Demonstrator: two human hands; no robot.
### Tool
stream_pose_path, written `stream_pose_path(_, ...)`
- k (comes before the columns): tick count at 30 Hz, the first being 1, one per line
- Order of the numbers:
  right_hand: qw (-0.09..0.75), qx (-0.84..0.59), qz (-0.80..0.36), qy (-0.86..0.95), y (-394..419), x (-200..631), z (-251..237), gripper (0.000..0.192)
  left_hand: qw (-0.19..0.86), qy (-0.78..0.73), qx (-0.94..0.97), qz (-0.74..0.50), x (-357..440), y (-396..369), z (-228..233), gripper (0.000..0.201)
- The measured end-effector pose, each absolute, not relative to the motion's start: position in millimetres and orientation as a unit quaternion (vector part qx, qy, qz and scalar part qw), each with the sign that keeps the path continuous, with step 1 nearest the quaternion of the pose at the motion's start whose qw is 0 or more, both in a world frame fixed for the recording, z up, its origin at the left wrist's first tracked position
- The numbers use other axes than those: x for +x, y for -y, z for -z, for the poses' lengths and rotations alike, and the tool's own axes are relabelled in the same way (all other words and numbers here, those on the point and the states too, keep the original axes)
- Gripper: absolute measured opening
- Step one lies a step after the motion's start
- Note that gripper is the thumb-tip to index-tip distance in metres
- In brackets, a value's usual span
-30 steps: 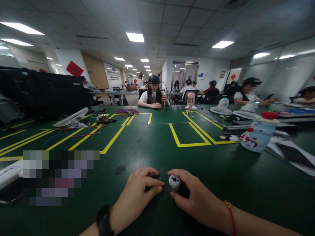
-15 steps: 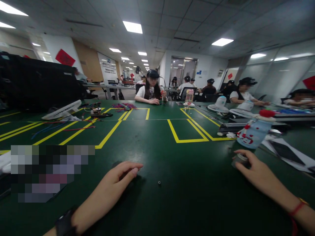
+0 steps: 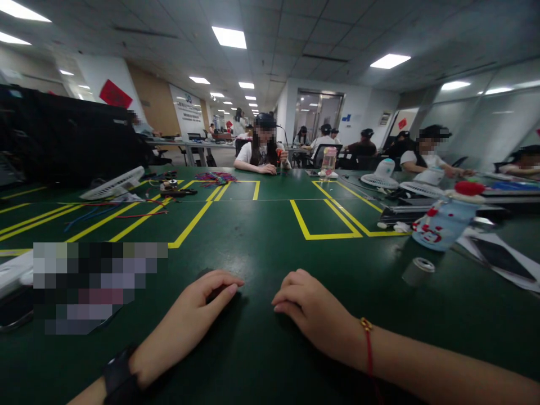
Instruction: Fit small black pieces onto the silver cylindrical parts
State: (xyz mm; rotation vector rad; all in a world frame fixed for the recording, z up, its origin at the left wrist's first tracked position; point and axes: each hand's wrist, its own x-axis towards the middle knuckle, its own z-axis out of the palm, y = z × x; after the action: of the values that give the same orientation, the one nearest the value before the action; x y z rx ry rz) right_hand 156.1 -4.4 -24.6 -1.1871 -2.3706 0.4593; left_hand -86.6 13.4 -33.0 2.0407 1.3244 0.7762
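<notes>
1. Resting on the green worktop (image 3: pixel 261 247): left hand (image 3: pixel 198 306) flat, grip slack, covering something dark.
2. Right hand (image 3: pixel 314 309) curled, contents hidden.
3. Small grey cylinder (image 3: pixel 417 271) lies well right; lift fingers slowly.

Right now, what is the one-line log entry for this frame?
left hand: flat on table | right hand: curled on table, empty-looking | cylinder: lying apart, right of right hand

**One head view, low over the worktop**

The single camera sits on the person's head at the near edge of the worktop (image 3: pixel 261 247), facing forward and slightly down. Both hands lie close below it; the far edge and room beyond stay in frame.
</notes>
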Motion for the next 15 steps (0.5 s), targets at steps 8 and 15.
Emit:
stream_pose_path(8, 0.152, -0.688, 0.076, 0.705, 4.1, 333.3, -22.8, 0.027, 0.31, -0.484, 0.77, -0.277, -80.8, -14.0, 31.8, 0.027)
stream_pose_path(15, 0.091, -0.76, 0.091, 0.637, 10.7, 394.3, -15.8, 0.037, 0.3, -0.478, 0.778, -0.276, -75.3, -12.1, 30.2, 0.028)
